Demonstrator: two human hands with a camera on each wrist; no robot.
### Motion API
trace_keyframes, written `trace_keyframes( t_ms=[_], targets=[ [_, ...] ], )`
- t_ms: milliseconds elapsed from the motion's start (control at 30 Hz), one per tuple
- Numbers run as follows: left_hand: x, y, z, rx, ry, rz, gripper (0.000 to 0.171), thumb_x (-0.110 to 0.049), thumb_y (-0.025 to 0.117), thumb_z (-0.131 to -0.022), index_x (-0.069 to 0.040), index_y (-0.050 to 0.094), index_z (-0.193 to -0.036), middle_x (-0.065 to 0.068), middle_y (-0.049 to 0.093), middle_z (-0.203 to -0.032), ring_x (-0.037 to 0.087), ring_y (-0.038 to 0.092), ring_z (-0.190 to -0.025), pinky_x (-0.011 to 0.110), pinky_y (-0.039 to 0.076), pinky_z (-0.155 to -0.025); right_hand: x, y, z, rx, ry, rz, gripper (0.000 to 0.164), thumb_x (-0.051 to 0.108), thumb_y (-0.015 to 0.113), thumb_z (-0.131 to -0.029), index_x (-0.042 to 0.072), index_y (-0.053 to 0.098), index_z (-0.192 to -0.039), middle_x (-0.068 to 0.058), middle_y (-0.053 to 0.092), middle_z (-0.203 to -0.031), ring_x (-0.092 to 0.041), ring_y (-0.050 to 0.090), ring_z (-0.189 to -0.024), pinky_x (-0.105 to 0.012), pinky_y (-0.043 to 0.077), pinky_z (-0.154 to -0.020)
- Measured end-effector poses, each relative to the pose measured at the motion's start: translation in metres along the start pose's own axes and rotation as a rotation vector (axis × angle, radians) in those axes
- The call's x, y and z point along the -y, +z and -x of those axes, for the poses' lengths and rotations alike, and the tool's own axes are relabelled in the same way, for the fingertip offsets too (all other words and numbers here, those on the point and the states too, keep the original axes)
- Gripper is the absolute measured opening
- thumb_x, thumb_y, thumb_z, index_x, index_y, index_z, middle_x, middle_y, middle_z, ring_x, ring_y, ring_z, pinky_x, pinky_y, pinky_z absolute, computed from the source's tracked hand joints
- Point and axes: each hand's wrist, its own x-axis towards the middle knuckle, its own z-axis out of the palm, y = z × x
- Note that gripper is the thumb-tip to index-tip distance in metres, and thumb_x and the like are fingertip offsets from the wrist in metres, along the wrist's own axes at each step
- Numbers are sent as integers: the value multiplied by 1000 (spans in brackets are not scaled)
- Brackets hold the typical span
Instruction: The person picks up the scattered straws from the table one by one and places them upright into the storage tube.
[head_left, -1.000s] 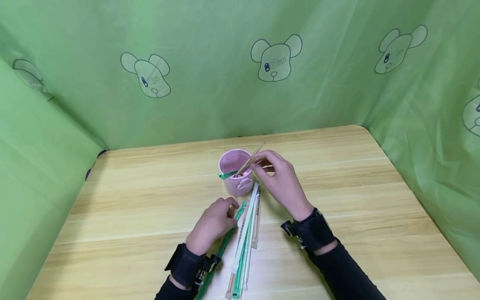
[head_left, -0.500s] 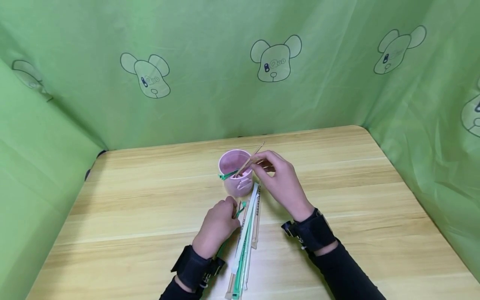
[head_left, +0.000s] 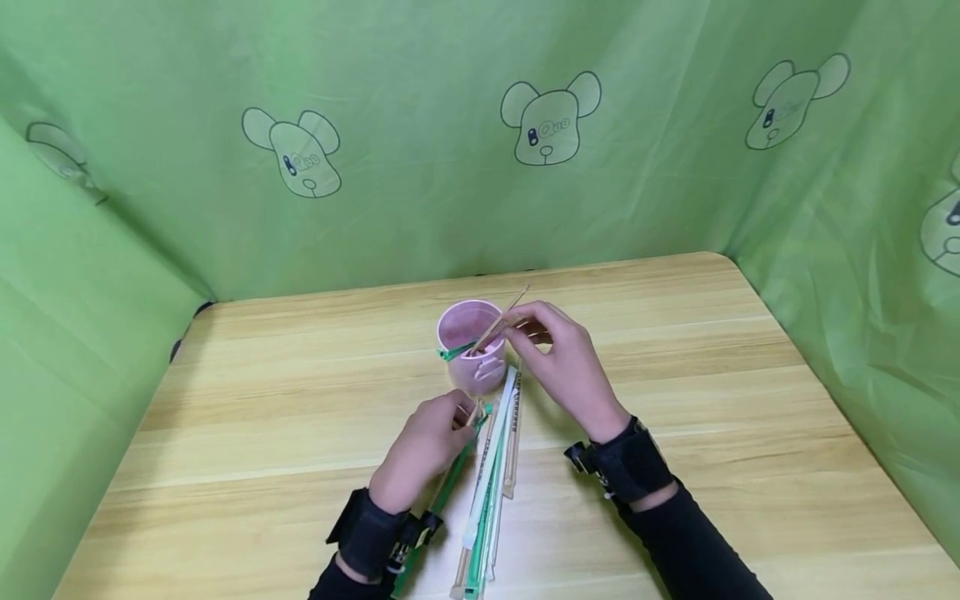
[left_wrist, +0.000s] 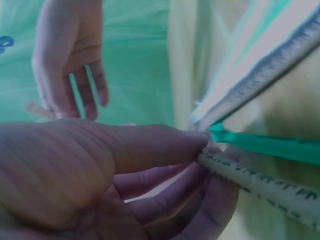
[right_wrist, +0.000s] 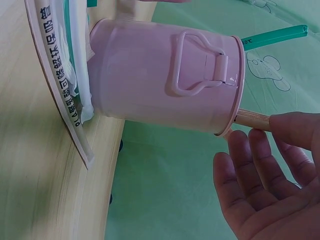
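My left hand [head_left: 423,446] pinches a brown paper-wrapped straw [left_wrist: 260,184] with dark print between thumb and fingers, just in front of the pink bucket [head_left: 468,377]. Beside it lies a green wrapped straw [left_wrist: 270,145], running back under that hand and wrist. My right hand [head_left: 562,362] is over the bucket's right rim. Its thumb and fingers pinch a brown straw [right_wrist: 254,120] that slants out of the bucket's mouth. Another green straw [right_wrist: 275,38] leans out over the rim at the left.
Between the forearms, a loose bundle of white, green and brown wrapped straws [head_left: 487,508] lies on the wooden table [head_left: 675,400], its far end close to the bucket. Green cloth [head_left: 420,217] with bear faces hangs around the table's back and sides.
My left hand has taken a brown straw between its fingers, shifting slightly right and then back left. My right hand and the bucket have hardly moved.
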Motion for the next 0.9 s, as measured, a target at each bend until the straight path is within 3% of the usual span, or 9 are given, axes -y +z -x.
trace_keyframes(
  t_ms=[100, 267, 600, 767, 900],
  targets=[
    [-2, -7, 1, -3, -4, 24, 17, 1, 69, -98, 0, 69, -116, 8, 70, -97, 21, 64, -86, 38, 55, -75, 0, 1, -1, 4, -4, 6, 22, 4, 75, -100, 7, 72, -121, -1, 72, -117, -16, 69, -102, -37, 58, -90],
    [-1, -22, 3, -30, -33, 79, 20, -1, 67, -102, 0, 70, -122, 8, 69, -97, 18, 64, -80, 36, 54, -70, 1, 2, -1, 19, -12, 3, 24, -2, 75, -98, 3, 72, -121, -4, 72, -117, -21, 70, -102, -41, 59, -90],
    [-4, -55, 12, -124, 18, 118, 22, -8, 68, -104, -5, 70, -127, 5, 71, -102, 19, 71, -87, 39, 58, -77, -1, 0, 0, 27, -10, 2, 29, -7, 74, -96, 4, 71, -122, -7, 72, -120, -23, 70, -105, -42, 59, -91],
    [-5, -77, 21, -218, 95, 94, 22, -8, 70, -104, -7, 71, -125, 7, 75, -106, 23, 73, -96, 43, 60, -85, -2, 1, -1, 34, -4, -5, 28, -8, 72, -96, 2, 71, -122, -8, 72, -120, -26, 70, -105, -45, 59, -92],
    [-6, -88, 28, -355, 159, 120, 23, -7, 72, -103, -6, 71, -125, 7, 75, -109, 22, 72, -100, 38, 61, -88, -3, 1, -1, 39, 1, -5, 28, -7, 72, -97, 2, 70, -123, -8, 72, -121, -26, 70, -106, -47, 59, -91]
  ],
)
